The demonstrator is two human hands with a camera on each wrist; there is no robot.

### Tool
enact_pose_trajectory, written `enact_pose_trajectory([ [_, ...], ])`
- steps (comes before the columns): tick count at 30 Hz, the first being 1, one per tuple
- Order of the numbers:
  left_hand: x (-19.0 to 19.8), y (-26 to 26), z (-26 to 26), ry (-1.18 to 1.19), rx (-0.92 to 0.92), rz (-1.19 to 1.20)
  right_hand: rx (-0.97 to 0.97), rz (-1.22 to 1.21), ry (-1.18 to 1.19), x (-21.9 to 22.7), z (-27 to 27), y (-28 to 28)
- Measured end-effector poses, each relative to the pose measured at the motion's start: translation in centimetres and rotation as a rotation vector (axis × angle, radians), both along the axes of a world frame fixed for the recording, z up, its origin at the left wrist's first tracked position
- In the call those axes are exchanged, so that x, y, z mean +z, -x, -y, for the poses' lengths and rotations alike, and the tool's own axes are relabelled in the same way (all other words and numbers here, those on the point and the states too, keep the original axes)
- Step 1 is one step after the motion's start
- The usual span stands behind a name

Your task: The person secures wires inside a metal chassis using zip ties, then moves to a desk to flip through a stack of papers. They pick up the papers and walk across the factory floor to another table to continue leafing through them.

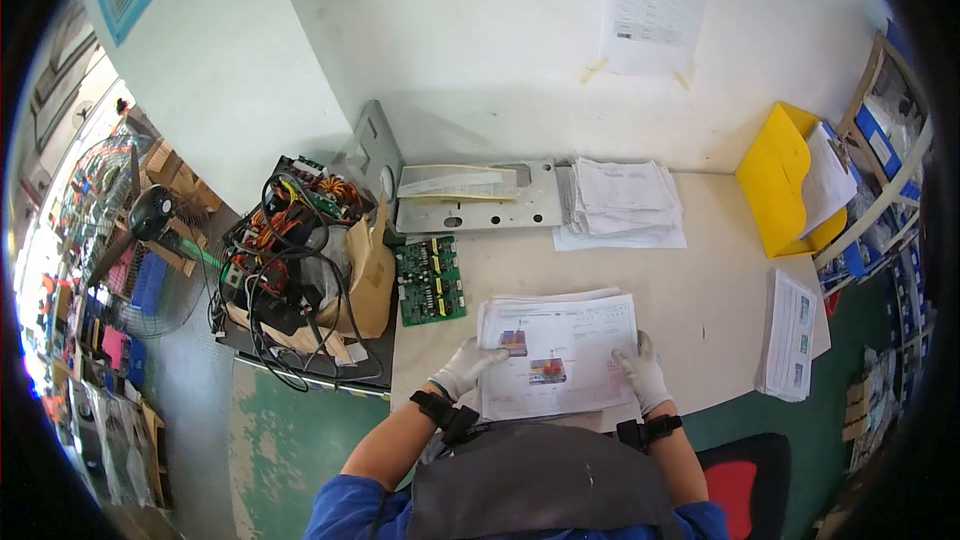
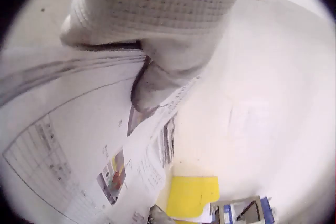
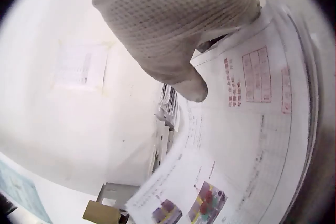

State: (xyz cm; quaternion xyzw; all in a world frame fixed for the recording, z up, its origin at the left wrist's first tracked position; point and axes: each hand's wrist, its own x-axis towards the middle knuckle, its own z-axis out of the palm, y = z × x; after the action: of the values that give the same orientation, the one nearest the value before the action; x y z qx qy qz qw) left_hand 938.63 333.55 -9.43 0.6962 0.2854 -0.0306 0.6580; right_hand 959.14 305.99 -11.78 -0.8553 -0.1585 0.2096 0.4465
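Observation:
A stack of printed sheets (image 1: 570, 340) with small coloured pictures and red stamps is held at the table's front edge, close to the person's body. The gloved left hand (image 1: 468, 368) grips its left side, thumb on top and fingers underneath. On the opposite side the gloved right hand (image 1: 643, 372) holds the stack the same way. In the left wrist view the left thumb (image 2: 157, 87) presses on the top page beside a picture. The right thumb (image 3: 191, 85) lies on the page near the red stamp (image 3: 257, 74) in the right wrist view.
A green circuit board (image 1: 431, 280) lies left of the papers. Behind it are a metal plate (image 1: 480, 215) and another paper pile (image 1: 625, 202). A box of cables (image 1: 370, 275) stands at left. A yellow file holder (image 1: 775, 180) and more sheets (image 1: 790, 335) are at right.

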Motion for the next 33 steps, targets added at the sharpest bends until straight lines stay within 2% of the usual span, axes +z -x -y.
enact_pose_trajectory([
  [1,1.5,-0.1,0.1,-0.003,0.008,0.009,-0.039,0.015,-0.087,0.1,-0.1,-0.2],
  [2,3.2,0.0,0.4,-0.099,-0.076,0.075,-0.033,0.022,-0.088,0.7,0.0,-0.7],
  [3,4.5,0.0,0.6,-0.193,-0.161,0.138,-0.005,-0.108,-0.228,2.0,0.2,-1.1],
  [4,4.8,0.1,0.4,-0.191,-0.156,0.141,0.022,-0.243,-0.364,3.1,0.7,-1.3],
  [5,5.1,0.3,0.1,-0.250,-0.209,0.307,0.026,-0.240,-0.361,3.6,1.2,-1.4],
  [6,5.3,0.5,-0.1,-0.311,-0.264,0.473,0.085,-0.334,-0.552,4.0,1.7,-1.4],
  [7,5.4,0.5,-0.1,-0.313,-0.264,0.476,0.144,-0.426,-0.746,4.4,2.3,-1.3],
  [8,5.6,0.5,-0.2,-0.150,-0.214,0.430,0.148,-0.422,-0.749,4.6,3.0,-1.2],
  [9,5.9,0.5,-0.6,0.005,-0.158,0.382,0.204,-0.281,-0.663,4.7,3.4,-1.1],
  [10,7.4,0.3,-0.4,-0.010,-0.145,0.383,0.263,-0.144,-0.580,5.4,3.1,-0.8],
  [11,9.1,-0.1,0.3,0.015,-0.034,0.428,0.173,-0.071,-0.390,6.6,3.1,-0.4],
  [12,10.2,-0.5,1.0,0.041,0.079,0.471,0.192,-0.083,-0.400,8.8,2.4,0.4],
  [14,10.9,-1.1,1.8,0.059,0.176,0.544,0.041,0.076,-0.518,13.5,0.2,2.3],
  [15,11.9,-1.5,1.6,-0.317,0.065,0.583,0.059,0.070,-0.528,14.7,-0.1,3.1],
  [16,12.6,-1.8,1.2,-0.695,-0.053,0.607,0.037,0.220,-0.457,15.8,-0.4,3.7],
  [17,12.5,-1.8,0.9,-0.711,-0.040,0.611,0.012,0.375,-0.388,16.3,-0.9,3.7],
  [18,11.8,-1.7,0.6,-0.438,-0.034,0.596,0.025,0.382,-0.400,16.1,-1.2,3.6],
  [19,10.6,-1.6,0.5,-0.162,-0.030,0.579,0.097,0.472,-0.304,15.3,-0.9,3.7],
  [20,4.3,-0.4,-0.4,-0.168,-0.022,0.588,0.165,0.563,-0.202,14.3,-0.3,3.9],
  [21,-1.7,-0.3,-1.2,-0.164,-0.015,0.474,0.170,0.571,-0.201,10.8,0.2,3.7],
  [22,-7.5,-1.3,-1.8,-0.157,-0.013,0.360,0.086,0.306,-0.308,5.4,0.5,3.2],
  [23,-6.6,-1.3,-1.3,-0.155,-0.014,0.370,-0.001,0.042,-0.412,1.6,0.8,2.5],
  [25,-2.8,-0.4,0.1,-0.337,-0.022,0.365,0.045,0.099,-0.371,-1.7,1.9,1.6],
  [26,-1.8,-0.3,0.2,-0.332,-0.016,0.359,0.095,0.138,-0.326,-2.5,2.3,1.7],
  [27,-0.8,-0.3,0.0,-0.333,-0.012,0.310,0.033,0.247,-0.309,-2.4,2.1,1.9],
  [28,-0.4,-0.3,-0.2,-0.337,-0.008,0.262,0.041,0.240,-0.309,-1.1,1.6,2.1],
  [29,-1.2,-0.6,-0.4,-0.312,0.016,0.218,0.024,0.127,-0.315,0.7,1.2,2.2],
  [30,-0.5,-0.6,-0.6,-0.313,0.023,0.211,0.006,0.013,-0.318,2.7,0.8,2.5],
  [31,1.0,-0.7,-0.9,-0.402,-0.059,0.207,-0.013,-0.005,-0.350,4.4,0.5,2.9],
  [32,1.8,-0.7,-1.0,-0.489,-0.147,0.205,-0.015,-0.011,-0.348,4.1,0.6,3.0],
  [33,0.8,-0.6,-1.2,-0.488,-0.153,0.207,0.021,-0.020,-0.403,3.8,0.8,2.6],
])
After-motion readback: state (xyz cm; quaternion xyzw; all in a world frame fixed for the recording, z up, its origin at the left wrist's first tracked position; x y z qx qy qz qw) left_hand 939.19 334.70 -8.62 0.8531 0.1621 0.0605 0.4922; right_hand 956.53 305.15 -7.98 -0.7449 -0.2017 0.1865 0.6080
